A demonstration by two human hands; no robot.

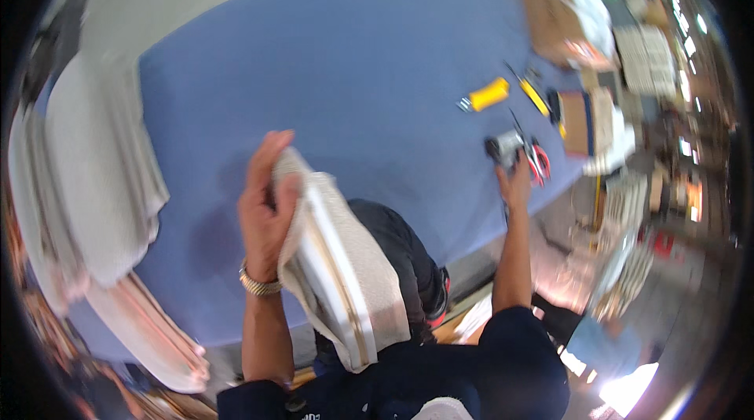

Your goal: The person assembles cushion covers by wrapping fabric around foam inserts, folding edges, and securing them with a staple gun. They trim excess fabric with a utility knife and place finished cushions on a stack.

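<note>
Left hand (265,208) grips a folded white terry towel with striped edge (338,271), held up over the near edge of the blue cloth-covered table (353,66). Right hand (514,183) reaches to a small grey-black tool (504,146) by red-handled pliers (539,161); its grip cannot be made out

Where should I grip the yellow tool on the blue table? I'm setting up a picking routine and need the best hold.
Grip the yellow tool across its thick yellow body, coming from above. It lies flat on the blue table, slanted, with bare cloth on both long sides. Its small metal end at lower left is too slight to hold.
</note>
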